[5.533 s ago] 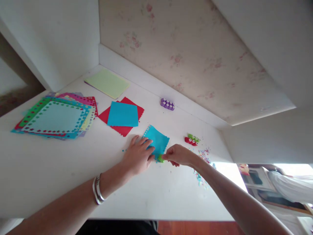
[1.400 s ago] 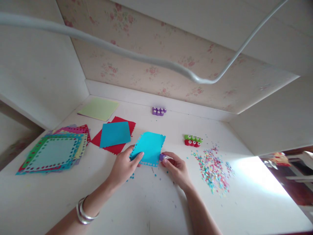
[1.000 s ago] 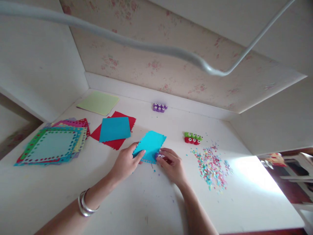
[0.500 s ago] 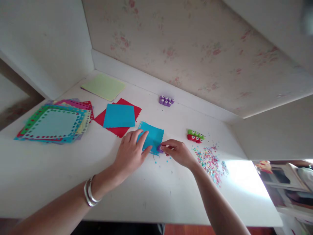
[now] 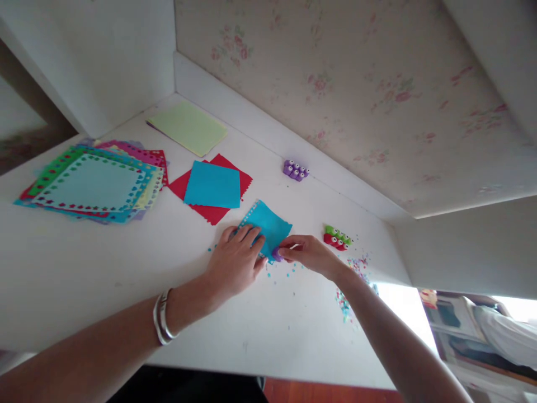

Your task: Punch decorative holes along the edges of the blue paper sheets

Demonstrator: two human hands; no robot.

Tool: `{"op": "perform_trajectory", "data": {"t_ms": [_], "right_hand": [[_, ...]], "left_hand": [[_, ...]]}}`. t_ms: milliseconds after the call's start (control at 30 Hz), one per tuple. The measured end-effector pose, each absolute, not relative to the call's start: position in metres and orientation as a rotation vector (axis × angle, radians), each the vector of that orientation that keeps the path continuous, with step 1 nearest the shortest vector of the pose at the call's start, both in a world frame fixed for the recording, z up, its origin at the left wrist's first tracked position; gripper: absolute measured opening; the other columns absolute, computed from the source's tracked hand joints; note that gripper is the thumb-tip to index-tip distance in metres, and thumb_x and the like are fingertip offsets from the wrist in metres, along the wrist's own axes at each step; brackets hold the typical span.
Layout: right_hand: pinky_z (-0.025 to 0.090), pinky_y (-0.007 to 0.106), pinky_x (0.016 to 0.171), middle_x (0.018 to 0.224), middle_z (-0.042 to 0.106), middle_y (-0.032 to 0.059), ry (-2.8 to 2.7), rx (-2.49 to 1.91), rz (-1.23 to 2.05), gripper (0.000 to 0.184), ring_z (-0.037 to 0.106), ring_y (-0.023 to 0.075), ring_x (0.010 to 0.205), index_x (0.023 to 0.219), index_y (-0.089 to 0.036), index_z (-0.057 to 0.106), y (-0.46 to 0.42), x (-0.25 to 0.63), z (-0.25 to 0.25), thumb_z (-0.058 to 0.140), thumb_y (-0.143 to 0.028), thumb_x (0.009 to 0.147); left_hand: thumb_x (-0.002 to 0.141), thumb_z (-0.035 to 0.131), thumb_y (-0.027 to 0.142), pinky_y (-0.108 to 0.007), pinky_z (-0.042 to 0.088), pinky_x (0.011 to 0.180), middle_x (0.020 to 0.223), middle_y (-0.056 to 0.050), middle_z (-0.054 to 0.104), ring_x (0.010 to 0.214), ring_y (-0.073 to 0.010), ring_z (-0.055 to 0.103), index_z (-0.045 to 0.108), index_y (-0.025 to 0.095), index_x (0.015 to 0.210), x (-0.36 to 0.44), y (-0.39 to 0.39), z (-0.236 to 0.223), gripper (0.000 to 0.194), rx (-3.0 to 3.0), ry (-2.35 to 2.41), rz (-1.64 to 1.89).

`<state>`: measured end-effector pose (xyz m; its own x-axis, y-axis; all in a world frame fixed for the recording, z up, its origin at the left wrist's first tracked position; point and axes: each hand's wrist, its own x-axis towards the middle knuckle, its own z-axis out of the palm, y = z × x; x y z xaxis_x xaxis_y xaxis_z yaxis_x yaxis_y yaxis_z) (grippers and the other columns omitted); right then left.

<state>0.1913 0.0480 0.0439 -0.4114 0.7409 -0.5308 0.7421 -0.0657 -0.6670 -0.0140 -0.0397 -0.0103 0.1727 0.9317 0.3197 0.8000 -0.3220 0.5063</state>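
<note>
A blue sheet of paper (image 5: 271, 223) with punched holes along its left edge lies on the white table. My left hand (image 5: 238, 258) rests open on its lower left part, fingers spread. In my right hand (image 5: 308, 253) is a small purple craft punch (image 5: 277, 254), gripped between thumb and fingers at the sheet's lower right edge. Whether paper sits inside the punch's slot is hidden. Small blue paper bits (image 5: 269, 275) are scattered just in front of the sheet.
Behind lie a blue sheet (image 5: 212, 184) on red sheets (image 5: 218, 216) and pale green paper (image 5: 188, 127). Punched-border sheets (image 5: 90, 184) are piled left. Purple punches (image 5: 296, 170) stand by the wall; green and red punches (image 5: 337, 238) and confetti (image 5: 344, 305) lie right.
The view has tilted and shifted. The blue sheet has turned somewhat under my left hand, whose fingers have shifted on it. The purple punch stays in my right hand at the sheet's edge.
</note>
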Motion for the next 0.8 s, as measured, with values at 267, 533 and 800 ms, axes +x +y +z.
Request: {"op": "perform_trajectory", "data": {"t_ms": [267,533,800], "right_hand": [[0.033,0.026,0.044,0.046,0.059,0.0005,1.864,1.756,-1.461,0.04,0.051,0.0119,0.042,0.057,-0.021,0.062,0.054,0.188,0.044,0.072,-0.054,0.076],[0.025,0.027,0.041,0.03,0.04,-0.0041,1.896,1.678,-1.278,0.061,0.032,0.007,0.031,0.037,-0.022,0.046,0.055,0.178,0.052,0.064,-0.062,0.079],[0.032,0.026,0.039,0.038,0.051,-0.0024,1.841,1.675,-1.372,0.053,0.041,0.0088,0.034,0.044,-0.021,0.056,0.062,0.176,0.056,0.071,-0.065,0.07]], "left_hand": [[0.089,0.06,0.033,-0.053,0.033,0.102,0.127,-0.012,0.063,0.122,-0.0324,0.052,0.063,0.021,0.114,-0.014,-0.038,-0.011,0.027,2.223,1.69,0.837],[0.088,0.061,0.03,-0.055,0.033,0.102,0.127,-0.014,0.062,0.123,-0.0335,0.051,0.064,0.02,0.112,-0.013,-0.038,-0.011,0.026,2.228,1.687,0.849],[0.09,0.059,0.033,-0.056,0.03,0.107,0.129,-0.012,0.063,0.124,-0.0325,0.052,0.064,0.021,0.116,-0.016,-0.038,-0.011,0.029,2.308,1.656,0.848]]}}
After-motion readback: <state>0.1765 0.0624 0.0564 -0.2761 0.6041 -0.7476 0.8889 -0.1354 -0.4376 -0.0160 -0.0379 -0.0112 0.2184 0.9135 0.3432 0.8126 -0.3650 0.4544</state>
